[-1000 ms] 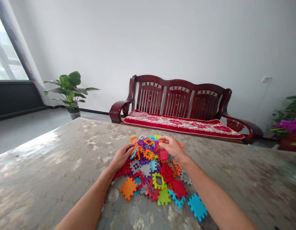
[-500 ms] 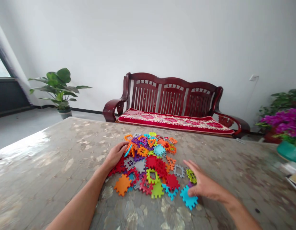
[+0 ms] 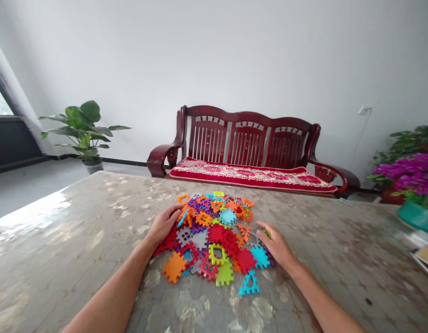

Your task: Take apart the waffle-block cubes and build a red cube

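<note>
A heap of toothed plastic building tiles in several colours lies in the middle of the table (image 3: 106, 259). My left hand (image 3: 165, 225) rests against the heap's left side, fingers stretched out beside orange tiles and a red tile (image 3: 169, 241). On the right edge, my right hand (image 3: 277, 244) has its fingers extended over a grey frame tile and a lime green one, both partly hidden. Just left of that palm lies a solid blue square tile (image 3: 260, 257). A blue triangular tile (image 3: 250, 284) sits at the near edge, and an orange square tile (image 3: 174, 267) at the near left.
Beyond the table stands a dark red wooden bench (image 3: 247, 143) with a red patterned cover (image 3: 248, 175). A potted plant (image 3: 85, 134) is at the back left. Purple flowers (image 3: 411, 172) in a teal pot (image 3: 417, 217) stand at the right, near a small dark object (image 3: 368, 301).
My right hand has moved left against the heap. The blue square tile has shifted up and left, and the blue triangle now lies apart at the near side. My left hand stays put.
</note>
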`<state>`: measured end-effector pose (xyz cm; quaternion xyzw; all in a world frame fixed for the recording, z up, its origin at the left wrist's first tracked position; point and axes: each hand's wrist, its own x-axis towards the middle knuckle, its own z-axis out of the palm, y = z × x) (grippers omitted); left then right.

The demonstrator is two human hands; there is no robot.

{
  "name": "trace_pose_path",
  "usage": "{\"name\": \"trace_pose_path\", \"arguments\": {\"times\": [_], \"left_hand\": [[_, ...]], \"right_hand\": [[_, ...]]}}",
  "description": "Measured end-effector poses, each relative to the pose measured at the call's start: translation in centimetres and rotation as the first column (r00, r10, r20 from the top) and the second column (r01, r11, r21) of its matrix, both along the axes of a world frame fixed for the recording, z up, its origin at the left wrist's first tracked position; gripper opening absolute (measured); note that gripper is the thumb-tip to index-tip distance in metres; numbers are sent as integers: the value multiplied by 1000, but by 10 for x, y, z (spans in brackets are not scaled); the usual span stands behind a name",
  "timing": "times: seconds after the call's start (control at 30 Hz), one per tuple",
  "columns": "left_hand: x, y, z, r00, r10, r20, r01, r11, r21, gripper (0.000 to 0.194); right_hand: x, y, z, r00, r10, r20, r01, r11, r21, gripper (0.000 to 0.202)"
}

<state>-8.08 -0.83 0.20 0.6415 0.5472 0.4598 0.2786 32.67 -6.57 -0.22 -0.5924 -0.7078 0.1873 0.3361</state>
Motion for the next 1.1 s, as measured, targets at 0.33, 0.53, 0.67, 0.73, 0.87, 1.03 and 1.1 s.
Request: {"name": "trace_pose_path", "arguments": {"times": [0.33, 0.53, 0.67, 0.73, 0.87, 1.03, 1.1], "left_hand": [[-4, 3, -6, 980, 73, 187, -69, 997, -28, 61], [-5, 2, -4, 923, 128, 363, -105, 991, -84, 71], [-2, -1, 1, 907, 138, 398, -116, 990, -79, 68], [0, -2, 2, 914, 119, 387, -97, 992, -78, 66], [0, -5, 5, 944, 64, 323, -45, 997, -66, 63], [0, -20, 15, 990, -76, 116, 80, 997, -23, 58], [0, -26, 19, 990, -141, 27, 142, 989, -33, 60]], "right_hand": [[6, -29, 10, 926, 230, 301, -187, 968, -165, 84], [-12, -26, 14, 907, 91, 411, -111, 993, 26, 48], [-18, -21, 15, 893, -11, 450, -50, 991, 124, 41], [-19, -18, 14, 885, -47, 463, -30, 987, 156, 36], [-19, -14, 11, 863, -107, 494, 16, 982, 187, 32], [-16, -11, 7, 839, -230, 494, 128, 964, 232, 31], [-15, -10, 4, 834, -278, 476, 172, 952, 254, 36]]}}
